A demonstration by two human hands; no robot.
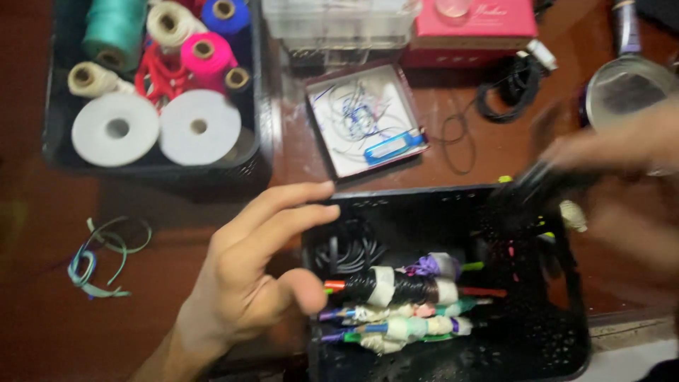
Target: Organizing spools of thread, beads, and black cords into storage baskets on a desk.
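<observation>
I see my left hand point(244, 272) with fingers point(297, 201) spread loose, grasping nothing, resting at the left rim of a black crate point(566, 311) on the counter point(42, 297). Tape-wrapped tool bundles point(403, 304) lie inside. My right hand point(608, 152) is blurred; I cannot tell its grip.

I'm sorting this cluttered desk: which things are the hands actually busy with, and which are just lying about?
In hand:
- left hand at the black plastic crate
- tape-wrapped bundles of sticks inside it
- blurred right hand gripping something dark

Lying about:
- crate of thread spools
- pink box
- loose green strings
</observation>
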